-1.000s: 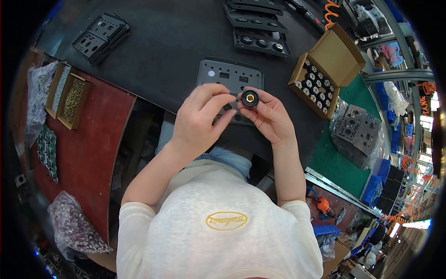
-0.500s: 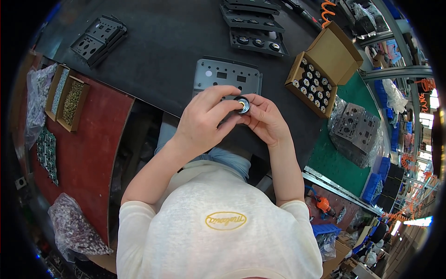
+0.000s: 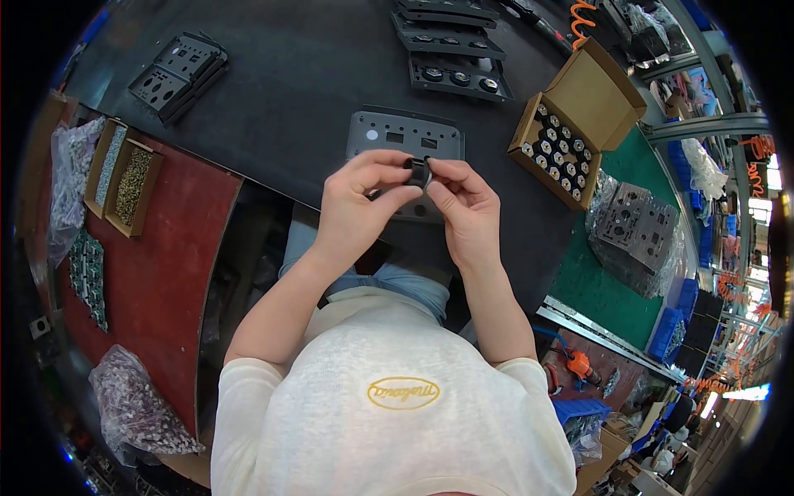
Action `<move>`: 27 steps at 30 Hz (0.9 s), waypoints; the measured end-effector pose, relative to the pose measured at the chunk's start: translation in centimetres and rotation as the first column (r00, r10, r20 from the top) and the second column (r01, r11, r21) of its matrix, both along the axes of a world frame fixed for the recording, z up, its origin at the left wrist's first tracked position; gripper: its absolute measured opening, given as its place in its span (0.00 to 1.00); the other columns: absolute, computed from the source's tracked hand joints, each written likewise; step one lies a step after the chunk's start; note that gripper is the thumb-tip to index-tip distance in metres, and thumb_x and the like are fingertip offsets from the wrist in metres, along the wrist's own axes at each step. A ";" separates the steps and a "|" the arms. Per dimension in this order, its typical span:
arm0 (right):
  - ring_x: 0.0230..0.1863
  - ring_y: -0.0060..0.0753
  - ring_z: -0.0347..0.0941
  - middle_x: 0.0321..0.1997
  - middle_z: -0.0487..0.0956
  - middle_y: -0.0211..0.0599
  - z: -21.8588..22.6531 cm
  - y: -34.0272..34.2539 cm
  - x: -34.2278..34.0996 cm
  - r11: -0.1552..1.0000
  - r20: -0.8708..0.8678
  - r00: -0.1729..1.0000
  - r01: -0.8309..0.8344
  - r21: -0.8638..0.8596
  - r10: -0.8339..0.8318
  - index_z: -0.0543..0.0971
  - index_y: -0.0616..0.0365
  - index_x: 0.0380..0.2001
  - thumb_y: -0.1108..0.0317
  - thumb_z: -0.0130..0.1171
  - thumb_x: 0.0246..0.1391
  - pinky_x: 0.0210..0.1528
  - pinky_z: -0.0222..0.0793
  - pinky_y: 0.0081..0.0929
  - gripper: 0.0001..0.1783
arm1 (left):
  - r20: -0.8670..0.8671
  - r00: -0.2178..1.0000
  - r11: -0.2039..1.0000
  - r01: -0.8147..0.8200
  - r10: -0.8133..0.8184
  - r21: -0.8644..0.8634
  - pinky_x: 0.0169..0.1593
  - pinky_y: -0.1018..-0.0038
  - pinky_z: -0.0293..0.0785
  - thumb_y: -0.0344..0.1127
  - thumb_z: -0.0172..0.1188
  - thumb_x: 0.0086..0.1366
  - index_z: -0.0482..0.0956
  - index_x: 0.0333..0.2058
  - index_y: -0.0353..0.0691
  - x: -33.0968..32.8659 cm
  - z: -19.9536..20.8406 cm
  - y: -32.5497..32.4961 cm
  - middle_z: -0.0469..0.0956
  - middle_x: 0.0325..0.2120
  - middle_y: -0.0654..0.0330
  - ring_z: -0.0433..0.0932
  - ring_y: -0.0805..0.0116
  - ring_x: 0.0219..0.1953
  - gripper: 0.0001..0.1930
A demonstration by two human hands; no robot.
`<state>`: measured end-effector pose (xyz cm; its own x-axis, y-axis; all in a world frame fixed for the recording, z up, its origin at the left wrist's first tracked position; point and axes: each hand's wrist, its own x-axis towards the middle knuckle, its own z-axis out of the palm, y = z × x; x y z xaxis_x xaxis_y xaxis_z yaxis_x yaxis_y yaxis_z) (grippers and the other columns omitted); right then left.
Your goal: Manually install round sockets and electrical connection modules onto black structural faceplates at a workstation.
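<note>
Pinching black round part [image 3: 418, 172] between left hand [image 3: 351, 207] and right hand [image 3: 470, 211]; likely light, stiff, smooth; best gripped around the rim.

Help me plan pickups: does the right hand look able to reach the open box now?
Probably yes: the right hand has nothing visible between it and the open box to its right, though it grips a black part.

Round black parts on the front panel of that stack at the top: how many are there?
3 round parts, in a row on the front panel: the left one, the middle one and the right one. Some may be hidden under the overlapping panel.
</note>
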<state>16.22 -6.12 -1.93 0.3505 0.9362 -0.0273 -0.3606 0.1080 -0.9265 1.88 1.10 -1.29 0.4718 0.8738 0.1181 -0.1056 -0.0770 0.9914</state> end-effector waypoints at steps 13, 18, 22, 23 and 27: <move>0.55 0.28 0.68 0.54 0.73 0.40 0.9 0.3 1.1 0.990 -0.068 0.994 -0.088 -0.110 0.081 0.76 0.64 0.48 0.76 0.54 0.54 0.58 0.61 0.25 0.16 | 0.065 0.998 0.989 0.007 0.003 -0.150 0.46 0.77 0.77 0.20 0.63 0.52 0.81 0.35 0.30 0.0 -0.8 0.6 0.75 0.42 0.57 0.78 0.70 0.41 0.09; 0.56 0.30 0.68 0.53 0.74 0.42 1.6 0.5 1.3 0.973 -0.201 0.968 -0.181 -0.145 0.150 0.71 0.66 0.52 0.75 0.53 0.54 0.60 0.62 0.28 0.20 | 0.034 0.999 0.992 -0.006 0.010 -0.129 0.46 0.76 0.77 0.21 0.63 0.53 0.81 0.35 0.30 0.1 -0.8 0.5 0.76 0.42 0.57 0.78 0.69 0.41 0.09; 0.52 0.31 0.71 0.51 0.74 0.44 1.5 0.7 1.4 0.964 -0.272 0.948 -0.212 -0.159 0.163 0.69 0.70 0.52 0.73 0.52 0.56 0.58 0.67 0.28 0.20 | -0.001 1.000 0.996 -0.010 0.010 -0.093 0.46 0.76 0.77 0.22 0.63 0.53 0.81 0.35 0.31 0.2 -0.8 0.3 0.76 0.42 0.57 0.78 0.69 0.41 0.09; 0.51 0.31 0.72 0.50 0.74 0.45 1.5 0.7 1.4 0.953 -0.279 0.946 -0.225 -0.205 0.164 0.70 0.71 0.51 0.72 0.52 0.57 0.57 0.68 0.28 0.20 | -0.008 1.000 0.996 -0.018 0.017 -0.091 0.46 0.76 0.77 0.22 0.63 0.53 0.81 0.35 0.31 0.2 -0.7 0.3 0.76 0.42 0.57 0.78 0.69 0.41 0.09; 0.50 0.31 0.74 0.48 0.75 0.45 1.4 0.5 1.7 0.957 -0.276 0.947 -0.219 -0.190 0.162 0.70 0.72 0.50 0.72 0.51 0.58 0.56 0.70 0.27 0.19 | -0.045 0.998 0.999 -0.032 0.033 0.028 0.43 0.76 0.77 0.22 0.62 0.53 0.81 0.35 0.32 0.5 -0.5 0.0 0.77 0.40 0.56 0.79 0.69 0.39 0.09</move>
